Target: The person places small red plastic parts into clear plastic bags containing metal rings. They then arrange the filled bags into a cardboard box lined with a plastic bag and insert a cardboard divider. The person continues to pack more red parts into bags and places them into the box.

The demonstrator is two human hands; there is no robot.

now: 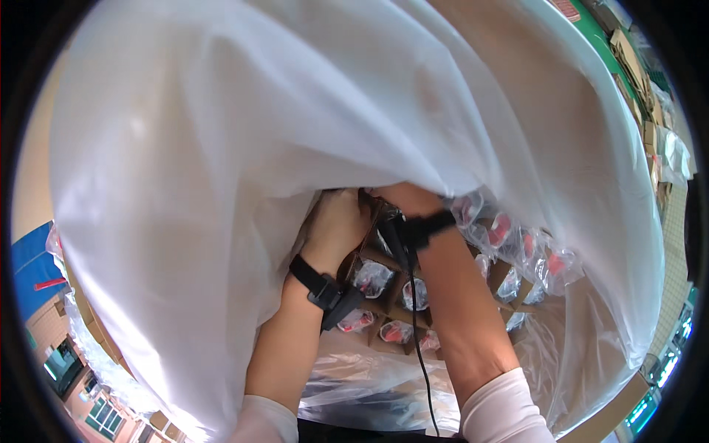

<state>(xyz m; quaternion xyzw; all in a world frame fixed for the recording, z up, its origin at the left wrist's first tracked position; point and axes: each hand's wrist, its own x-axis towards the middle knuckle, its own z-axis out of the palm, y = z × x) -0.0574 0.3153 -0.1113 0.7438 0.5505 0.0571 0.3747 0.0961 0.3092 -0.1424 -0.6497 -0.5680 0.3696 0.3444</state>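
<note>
Both my arms reach into a box lined with a big translucent white plastic sheet. My left hand and my right hand meet at the far side of the compartments, close together. The sheet's fold and the hands themselves hide most fingers, so what they grip cannot be made out. Below them, brown cardboard dividers form cells. Clear-bagged pieces sit in several cells, some showing red parts. To the right of my right wrist, more bagged pieces with red parts lie in a row above the dividers.
The sheet rises around my arms and drapes over the far side. Crumpled clear film lies at the near edge. A black cable hangs between my forearms from the strapped wrist device. Flattened cardboard is at the far right.
</note>
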